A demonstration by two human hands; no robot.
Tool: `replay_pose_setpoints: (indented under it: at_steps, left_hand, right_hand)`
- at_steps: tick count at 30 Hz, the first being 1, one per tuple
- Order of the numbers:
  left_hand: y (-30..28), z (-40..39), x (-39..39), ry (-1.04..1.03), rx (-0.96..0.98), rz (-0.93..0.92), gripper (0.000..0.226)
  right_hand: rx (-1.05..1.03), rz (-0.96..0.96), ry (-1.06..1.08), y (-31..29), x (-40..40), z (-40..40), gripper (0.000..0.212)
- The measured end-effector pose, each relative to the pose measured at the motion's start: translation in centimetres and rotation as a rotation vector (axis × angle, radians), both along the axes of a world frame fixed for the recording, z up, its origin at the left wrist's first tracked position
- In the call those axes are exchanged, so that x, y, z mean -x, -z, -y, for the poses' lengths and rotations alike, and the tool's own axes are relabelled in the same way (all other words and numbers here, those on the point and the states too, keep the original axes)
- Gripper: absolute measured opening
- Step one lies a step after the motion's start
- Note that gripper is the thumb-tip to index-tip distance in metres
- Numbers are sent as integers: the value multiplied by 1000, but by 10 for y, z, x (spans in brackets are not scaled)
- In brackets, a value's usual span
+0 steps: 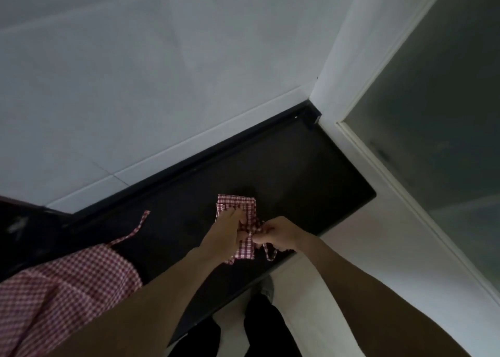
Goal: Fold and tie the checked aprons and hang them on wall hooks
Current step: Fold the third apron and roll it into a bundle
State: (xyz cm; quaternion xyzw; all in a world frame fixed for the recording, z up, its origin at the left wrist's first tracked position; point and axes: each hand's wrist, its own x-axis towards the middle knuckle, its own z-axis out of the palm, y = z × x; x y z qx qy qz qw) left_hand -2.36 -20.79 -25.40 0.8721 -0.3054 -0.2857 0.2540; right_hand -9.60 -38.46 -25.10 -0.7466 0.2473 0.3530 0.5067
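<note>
A small folded red-and-white checked apron (247,208) lies on the black countertop (297,172). My left hand (226,233) lies on the bundle with its fingers curled over the cloth. Just to its right, my right hand (278,233) pinches one of the apron's thin checked ties at the middle of the bundle; a loop of the tie (270,252) hangs below the hand near the counter's front edge. A second checked apron (62,289) lies unfolded at the lower left, and its strap (136,228) trails across the counter.
A white tiled wall (162,72) rises behind the counter. A frosted glass door (446,127) in a white frame stands to the right. A dark object (24,229) sits at the left end of the counter. My legs and the pale floor (378,248) show below.
</note>
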Motion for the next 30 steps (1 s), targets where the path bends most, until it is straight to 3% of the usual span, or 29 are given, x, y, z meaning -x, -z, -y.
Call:
replay_pose_setpoints:
  at_steps: [2,5,9,12,14,18,21,24,27,30]
  left_hand:
    - [1,0,-2,19,1,-6,22]
    - [1,0,-4,80,14,0,18]
    - [4,2,-4,105,33,32,12]
    - [5,8,-1,87,21,37,12]
    - [7,11,0,71,10,38,10]
    - [8,11,-3,55,21,-5,8]
    - [10,10,-3,21,47,-24,7]
    - [10,13,-3,-34,52,-22,6]
    - [11,15,-4,-43,42,-24,8]
    - [11,17,-4,-53,27,-26,8]
  right_hand:
    - [-30,-93,-86,-5,6,8,10]
    - [-9,-131,-192,-23,8,26,11]
    - [211,82,-265,-77,-10,64,19]
    - [214,255,-144,-108,-27,70,10]
    - [263,271,-174,-117,-35,62,11]
    - [356,-29,-418,-111,-35,57,29]
    - [337,-216,-484,-107,-23,61,28]
    - [255,-102,-339,-108,-6,68,24]
    - [53,14,-42,-127,12,81,28]
    - [3,226,276,-155,20,102,30]
